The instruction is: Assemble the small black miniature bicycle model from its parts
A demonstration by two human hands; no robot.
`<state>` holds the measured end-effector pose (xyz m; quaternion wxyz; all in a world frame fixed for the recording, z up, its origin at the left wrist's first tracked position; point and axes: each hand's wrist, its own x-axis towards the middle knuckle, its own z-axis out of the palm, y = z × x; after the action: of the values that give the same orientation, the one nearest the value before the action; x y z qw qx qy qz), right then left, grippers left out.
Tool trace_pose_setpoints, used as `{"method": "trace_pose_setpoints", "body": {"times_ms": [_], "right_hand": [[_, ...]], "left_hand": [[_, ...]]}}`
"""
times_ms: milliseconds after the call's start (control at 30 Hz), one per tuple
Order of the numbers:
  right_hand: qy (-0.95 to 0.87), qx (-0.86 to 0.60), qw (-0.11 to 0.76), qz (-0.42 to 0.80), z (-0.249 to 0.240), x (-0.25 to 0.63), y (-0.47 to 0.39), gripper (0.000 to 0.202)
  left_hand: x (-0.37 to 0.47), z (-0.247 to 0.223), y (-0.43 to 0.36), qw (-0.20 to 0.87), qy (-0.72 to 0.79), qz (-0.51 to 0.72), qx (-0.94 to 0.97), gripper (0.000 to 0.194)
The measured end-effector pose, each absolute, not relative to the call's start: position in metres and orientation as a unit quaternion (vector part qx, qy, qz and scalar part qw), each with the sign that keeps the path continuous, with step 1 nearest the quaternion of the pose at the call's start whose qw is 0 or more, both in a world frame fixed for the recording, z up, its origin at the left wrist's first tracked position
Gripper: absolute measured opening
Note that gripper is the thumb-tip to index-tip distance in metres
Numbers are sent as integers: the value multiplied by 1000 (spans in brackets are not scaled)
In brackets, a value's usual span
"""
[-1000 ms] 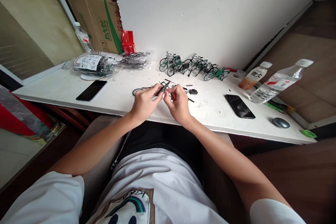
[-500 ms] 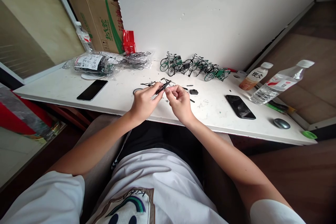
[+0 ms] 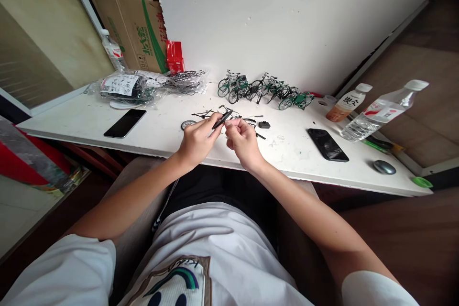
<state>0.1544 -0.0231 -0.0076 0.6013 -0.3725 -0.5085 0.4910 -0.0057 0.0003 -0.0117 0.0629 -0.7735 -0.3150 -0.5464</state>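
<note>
My left hand [image 3: 196, 141] pinches a thin black model-bicycle part [image 3: 223, 118] between thumb and fingers, tilted up to the right and seen nearly edge-on, perhaps a wheel. Thumb and forefinger of my right hand [image 3: 245, 143] are pressed together at the part's near right side; whatever is in that pinch is too small to make out. On the white table beyond lie a small spoked wheel [image 3: 188, 125], a black bicycle frame piece [image 3: 203, 114] and other thin parts, partly hidden by my hands. A small black block [image 3: 264, 125] lies to the right.
Several assembled model bicycles [image 3: 265, 88] stand at the back by the wall. Bagged parts [image 3: 122, 87] and a phone [image 3: 125, 123] lie left. To the right are another phone [image 3: 327, 144], a drink bottle [image 3: 348, 102], a water bottle [image 3: 383, 111] and a dark oval object [image 3: 384, 167].
My right hand has turned slightly and its fingers have shifted a little at the black part. My left hand keeps its hold. The view has moved very slightly.
</note>
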Motion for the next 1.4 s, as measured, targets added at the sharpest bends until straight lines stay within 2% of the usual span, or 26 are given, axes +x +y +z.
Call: {"method": "trace_pose_setpoints", "body": {"times_ms": [233, 333, 400, 500, 600, 700, 800, 1233, 1400], "right_hand": [[-457, -345, 570, 589, 7, 155, -29, 51], [-481, -350, 566, 571, 6, 156, -29, 48], [-537, -368, 590, 478, 2, 157, -27, 44], [-644, -392, 620, 217, -5, 163, -23, 33], [-708, -382, 594, -7, -9, 171, -18, 20], [-735, -359, 556, -145, -9, 178, -13, 8], [-742, -346, 525, -233, -9, 181, -10, 6], [-748, -409, 505, -135, -9, 177, -18, 12], [-753, -420, 494, -114, -8, 177, -18, 10]], "left_hand": [[-12, -15, 7, 68, -298, -532, -790, 28], [-12, -10, 5, 54, -294, -541, -787, 27], [-10, -6, 2, 30, -315, -551, -772, 23], [-5, -2, -5, -9, -338, -566, -752, 18], [-1, 0, -10, -42, -337, -577, -742, 17], [1, 1, -13, -67, -345, -581, -734, 18], [2, 2, -15, -78, -355, -572, -736, 18], [1, 1, -14, -78, -366, -559, -740, 16], [1, 3, -16, -122, -373, -554, -734, 17]]}}
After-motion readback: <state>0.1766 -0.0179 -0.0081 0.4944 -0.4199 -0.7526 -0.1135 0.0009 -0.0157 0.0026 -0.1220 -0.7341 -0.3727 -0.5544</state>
